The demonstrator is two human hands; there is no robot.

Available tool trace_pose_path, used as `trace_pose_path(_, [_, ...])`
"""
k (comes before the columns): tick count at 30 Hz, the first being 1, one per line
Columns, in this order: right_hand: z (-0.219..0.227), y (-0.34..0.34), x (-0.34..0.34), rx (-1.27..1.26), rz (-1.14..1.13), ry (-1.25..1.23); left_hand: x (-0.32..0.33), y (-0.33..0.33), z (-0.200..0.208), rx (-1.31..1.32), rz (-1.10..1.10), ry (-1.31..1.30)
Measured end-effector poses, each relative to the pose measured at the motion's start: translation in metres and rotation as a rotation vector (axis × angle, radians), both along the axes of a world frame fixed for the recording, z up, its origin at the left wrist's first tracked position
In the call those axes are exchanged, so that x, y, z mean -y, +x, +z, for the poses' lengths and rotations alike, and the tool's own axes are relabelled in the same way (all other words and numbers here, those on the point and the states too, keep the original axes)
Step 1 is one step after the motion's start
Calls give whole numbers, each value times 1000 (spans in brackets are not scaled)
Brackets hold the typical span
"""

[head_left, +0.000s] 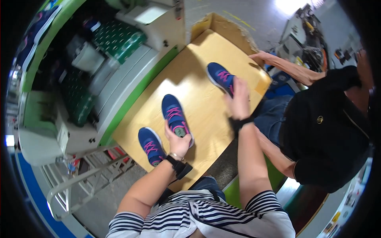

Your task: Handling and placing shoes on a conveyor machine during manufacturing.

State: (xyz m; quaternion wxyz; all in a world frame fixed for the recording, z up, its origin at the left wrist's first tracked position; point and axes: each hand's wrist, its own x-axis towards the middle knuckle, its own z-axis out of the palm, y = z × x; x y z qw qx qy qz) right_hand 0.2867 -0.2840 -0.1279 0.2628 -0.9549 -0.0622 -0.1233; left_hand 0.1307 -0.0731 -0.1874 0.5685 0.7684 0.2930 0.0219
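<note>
Three navy blue sneakers with pink laces are on the wooden tabletop. My left hand (177, 143) is closed around the heel end of the middle sneaker (172, 106), thumb and fingers on either side of its opening. Just left of that hand lies another sneaker (148, 142), toe pointing away from me and untouched. Farther off to the right, my right hand (240, 99) is at the heel of the third sneaker (218, 74), holding it. That hand is somewhat blurred and covers the shoe's heel.
Left of the wooden table (206, 119) stands a large grey-green machine (131, 75) with green dotted parts inside. A cardboard piece (222, 25) edges the table's far end. At right a person in black (325, 123) reaches a hand (260, 56) to the table. A metal ladder-like frame (87, 178) stands lower left.
</note>
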Motion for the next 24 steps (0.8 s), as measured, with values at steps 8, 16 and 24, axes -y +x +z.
trace_pose_path(8, [2, -2, 3, -128, -27, 134, -79, 6, 111, 54, 36, -868])
trace_pose_path(16, [103, -13, -135, -155, 356, 771, -190, 18, 235, 516, 234, -297])
trace_pose_path(24, [176, 125, -378, 111, 365, 152, -358, 102, 202, 364, 405, 110])
